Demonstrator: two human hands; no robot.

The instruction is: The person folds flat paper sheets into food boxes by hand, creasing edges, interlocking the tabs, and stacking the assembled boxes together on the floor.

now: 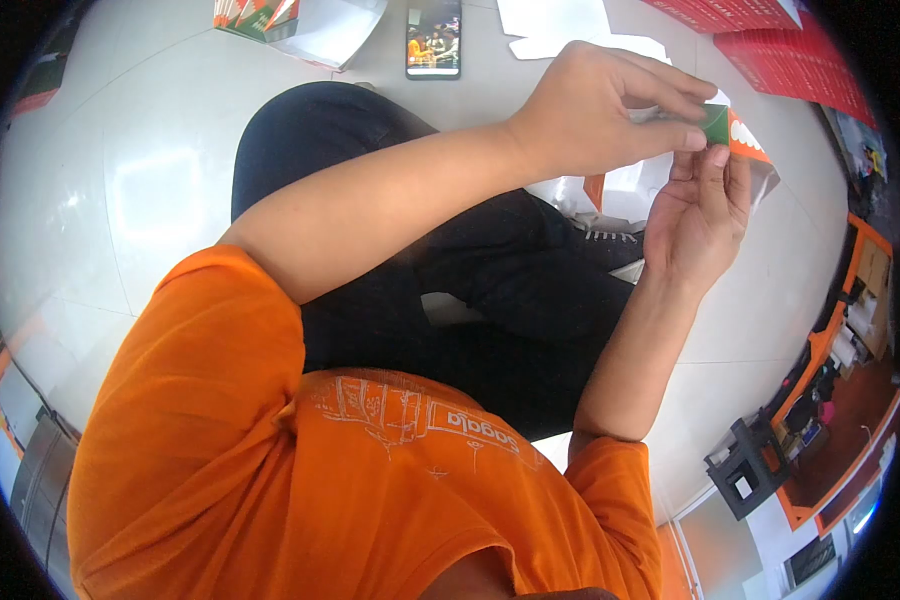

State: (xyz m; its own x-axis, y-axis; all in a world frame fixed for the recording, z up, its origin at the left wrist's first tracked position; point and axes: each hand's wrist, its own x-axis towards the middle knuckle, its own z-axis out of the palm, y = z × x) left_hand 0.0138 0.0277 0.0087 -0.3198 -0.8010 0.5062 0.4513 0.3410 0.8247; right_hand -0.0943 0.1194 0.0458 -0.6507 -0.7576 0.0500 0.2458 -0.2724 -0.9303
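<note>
A printed cardboard box [749, 142], green and orange outside with white inner flaps, is at the upper right of the head view. My left hand [585, 112] reaches across from the left and pinches its green corner between thumb and fingers. From below, my right hand [698, 222] holds the same corner with its fingertips. Part of the box is hidden behind both hands. Under my left wrist, white card with an orange strip [594, 191] shows near the floor; whether it belongs to the same box I cannot tell.
On the tiled floor ahead lie a phone [433, 40] with a lit screen, an orange-and-green carton [256, 16] and white card pieces [555, 18]. Stacked red printed sheets [795, 65] are at upper right. My crossed legs [340, 150] lie beneath my arms. A dark plastic stool [748, 468] stands at right.
</note>
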